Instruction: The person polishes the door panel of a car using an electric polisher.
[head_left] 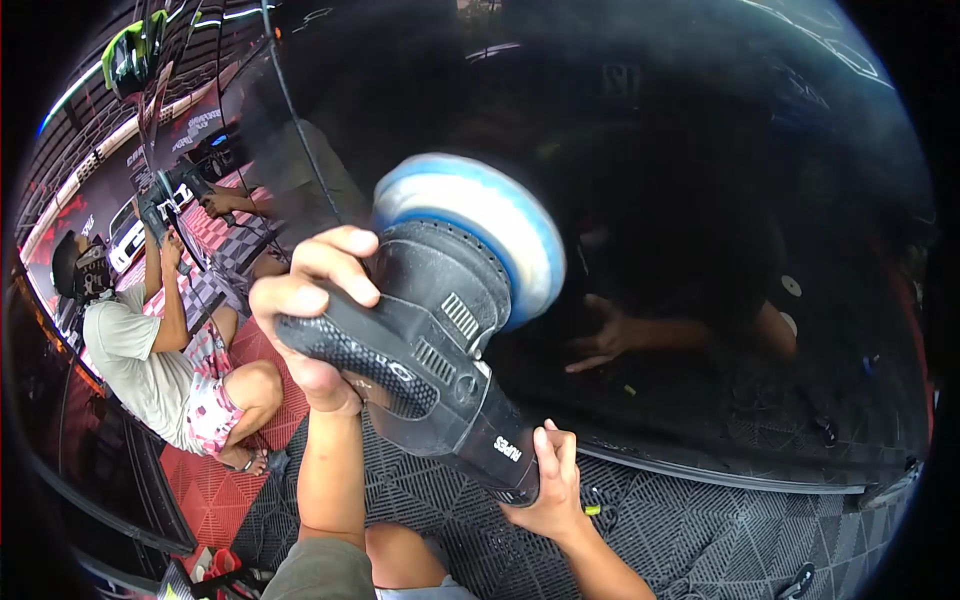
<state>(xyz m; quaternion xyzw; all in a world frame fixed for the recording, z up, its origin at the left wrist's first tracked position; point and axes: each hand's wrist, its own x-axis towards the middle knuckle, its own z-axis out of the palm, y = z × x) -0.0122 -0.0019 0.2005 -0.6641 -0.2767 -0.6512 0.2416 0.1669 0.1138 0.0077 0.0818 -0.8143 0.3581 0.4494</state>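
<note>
Left of the polisher [440,350], another person [160,350] squats on red floor tiles [215,490]; the glossy black car panel [700,200] lies directly behind it. Your left hand [315,320] clasps its head and your right hand [550,485] grips its rear body, the blue-and-white pad [490,220] against the panel.

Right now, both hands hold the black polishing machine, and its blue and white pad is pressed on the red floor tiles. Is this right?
Not quite. In the head view the pad is against the glossy black car panel, not the floor tiles. Left hand and right hand do hold the polishing machine.
</note>
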